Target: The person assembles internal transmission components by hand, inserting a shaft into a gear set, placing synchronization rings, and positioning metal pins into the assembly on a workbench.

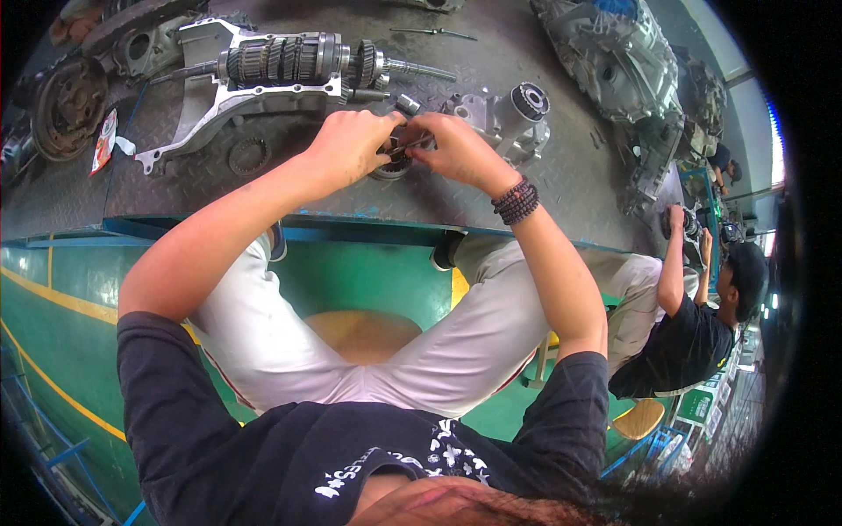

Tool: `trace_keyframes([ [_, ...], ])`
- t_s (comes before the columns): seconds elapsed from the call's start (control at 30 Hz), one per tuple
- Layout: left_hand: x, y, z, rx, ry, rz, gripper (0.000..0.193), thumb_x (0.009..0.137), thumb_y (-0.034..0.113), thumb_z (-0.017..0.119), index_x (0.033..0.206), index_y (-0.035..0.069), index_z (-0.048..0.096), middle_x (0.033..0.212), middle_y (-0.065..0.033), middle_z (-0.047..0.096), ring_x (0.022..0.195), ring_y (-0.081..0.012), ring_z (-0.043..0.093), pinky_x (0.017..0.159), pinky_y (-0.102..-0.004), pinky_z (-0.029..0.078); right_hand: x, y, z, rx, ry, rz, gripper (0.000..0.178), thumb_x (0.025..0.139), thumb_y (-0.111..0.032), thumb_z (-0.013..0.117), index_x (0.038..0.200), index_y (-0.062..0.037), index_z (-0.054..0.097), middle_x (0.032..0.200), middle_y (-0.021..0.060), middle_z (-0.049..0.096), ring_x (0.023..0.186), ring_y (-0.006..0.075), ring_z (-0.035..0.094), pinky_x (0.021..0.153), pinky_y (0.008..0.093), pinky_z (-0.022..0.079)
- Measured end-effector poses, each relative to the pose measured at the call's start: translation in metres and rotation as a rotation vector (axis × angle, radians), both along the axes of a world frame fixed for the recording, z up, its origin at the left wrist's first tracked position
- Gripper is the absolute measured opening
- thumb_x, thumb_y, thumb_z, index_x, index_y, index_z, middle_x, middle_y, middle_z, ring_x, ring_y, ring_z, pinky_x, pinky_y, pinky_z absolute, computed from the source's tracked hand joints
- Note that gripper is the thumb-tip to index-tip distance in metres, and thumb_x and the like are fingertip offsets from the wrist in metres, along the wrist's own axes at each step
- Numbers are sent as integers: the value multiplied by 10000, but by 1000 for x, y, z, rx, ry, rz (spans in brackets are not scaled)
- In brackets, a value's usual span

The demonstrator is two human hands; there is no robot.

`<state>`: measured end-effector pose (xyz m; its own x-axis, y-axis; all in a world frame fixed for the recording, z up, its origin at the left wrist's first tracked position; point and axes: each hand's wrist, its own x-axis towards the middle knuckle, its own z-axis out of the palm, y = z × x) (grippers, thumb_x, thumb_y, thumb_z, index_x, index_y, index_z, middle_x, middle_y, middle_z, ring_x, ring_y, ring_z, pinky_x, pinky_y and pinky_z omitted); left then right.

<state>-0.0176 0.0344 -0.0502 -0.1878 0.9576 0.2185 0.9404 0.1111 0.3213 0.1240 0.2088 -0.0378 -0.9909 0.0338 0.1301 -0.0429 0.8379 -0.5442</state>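
Note:
My left hand (353, 147) and my right hand (458, 151) meet over the near part of the metal bench, fingers bent and pinched together. Between their fingertips is a small dark metal part (409, 143), mostly covered, so its exact kind is unclear. Just below the fingertips a toothed ring (390, 168) lies on the bench, partly hidden by my hands. Beyond my left hand, a gear shaft assembly (285, 61) rests in an open grey housing half (206, 118). A short metal cylinder (407, 104) sits just past my fingers.
Another toothed ring (249, 156) lies left of my hands. To the right stands a cast housing (504, 118), with a large gearbox case (610, 66) farther right. A T-shaped tool (433, 33) lies at the back. A co-worker (684, 324) sits at the right, hands on parts.

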Motion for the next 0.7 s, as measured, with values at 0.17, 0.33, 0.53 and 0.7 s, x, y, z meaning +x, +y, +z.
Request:
trace_keyframes([
  [0.17, 2, 1, 1, 18, -9, -16, 548, 803, 237, 819, 1290, 88, 619, 958, -91, 785, 902, -339, 737, 771, -458, 576, 4, 3, 5, -47, -30, -23, 220, 878, -53, 744, 1087, 8, 712, 1077, 151, 752, 1003, 308, 731, 898, 389, 568],
  [0.33, 1, -1, -1, 70, 6, -25, 431, 817, 261, 824, 1191, 95, 689, 960, -98, 751, 994, -317, 689, 834, -449, 563, 10, 8, 18, -160, 15, -50, 216, 865, -76, 741, 1075, -24, 747, 1026, 173, 758, 933, 305, 745, 830, 378, 582],
  [0.53, 1, -1, -1, 32, 41, 3, 310, 849, 321, 793, 1071, 107, 753, 976, -35, 716, 1039, -267, 634, 892, -409, 549, 17, 8, 30, -168, -17, -74, 206, 945, -36, 705, 1149, -9, 716, 1044, 105, 731, 882, 190, 718, 805, 330, 580],
  [0.7, 2, 1, -4, 73, 65, 15, 333, 888, 369, 766, 1081, 97, 764, 1008, -57, 703, 1037, -282, 627, 902, -414, 546, 17, 0, 34, -328, 216, -107, 215, 942, -68, 701, 1153, -42, 733, 985, 48, 746, 818, 122, 674, 766, 280, 562],
])
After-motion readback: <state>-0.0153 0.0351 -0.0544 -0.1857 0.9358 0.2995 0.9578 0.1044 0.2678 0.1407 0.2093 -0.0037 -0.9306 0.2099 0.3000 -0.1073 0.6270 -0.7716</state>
